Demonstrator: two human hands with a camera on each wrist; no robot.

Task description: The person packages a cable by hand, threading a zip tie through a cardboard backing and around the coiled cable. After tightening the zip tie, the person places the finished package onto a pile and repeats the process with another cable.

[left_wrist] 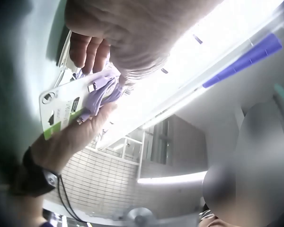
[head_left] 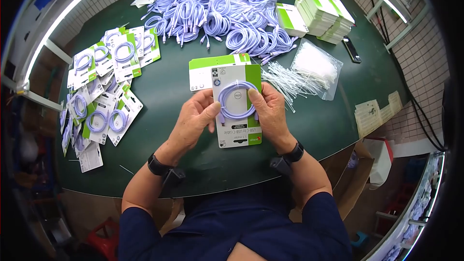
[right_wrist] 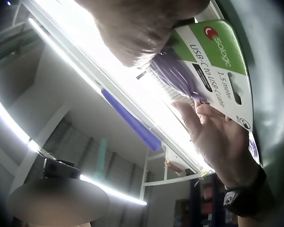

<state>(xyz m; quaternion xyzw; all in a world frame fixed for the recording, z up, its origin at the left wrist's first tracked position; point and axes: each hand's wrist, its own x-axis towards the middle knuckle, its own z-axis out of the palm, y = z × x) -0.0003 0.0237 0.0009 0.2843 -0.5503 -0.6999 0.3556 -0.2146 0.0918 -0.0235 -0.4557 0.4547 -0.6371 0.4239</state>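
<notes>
Right grip (head_left: 273, 112) pinched card (head_left: 237, 102) at right edge, thumb on coiled cable (head_left: 236, 115). Left grip (head_left: 193, 117) at opposite edge, thumb beside coil; finger closure unclear. Card between hands, long axis running away from body, hang-slot end nearest. Right thumb lay farther over card. Beyond, on bench (head_left: 159, 92): card stack (head_left: 200, 76), then cable heap (head_left: 220, 7).

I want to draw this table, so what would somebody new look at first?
Probably the big heap of light-purple cables at the far side of the green table. Next might be the card with a coiled cable, between the left grip and right grip, then the carded cables piled at the table's left.
</notes>
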